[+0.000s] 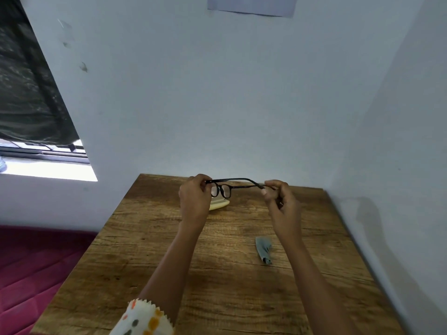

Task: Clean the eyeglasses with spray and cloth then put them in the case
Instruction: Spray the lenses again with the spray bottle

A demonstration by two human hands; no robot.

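Black eyeglasses (228, 187) held up in air above far part of wooden table (169, 250), between both hands. Left hand (194, 197) closed around frame end near one lens. Right hand (278, 197) pinches tip of one temple arm, stretched out to right. Pale yellow case (219, 204) lies on table just under glasses, partly hidden behind left hand. Grey cloth (263, 249), crumpled, lies on table near right forearm, touching nothing. Patterned sleeve (142, 319) on left arm.
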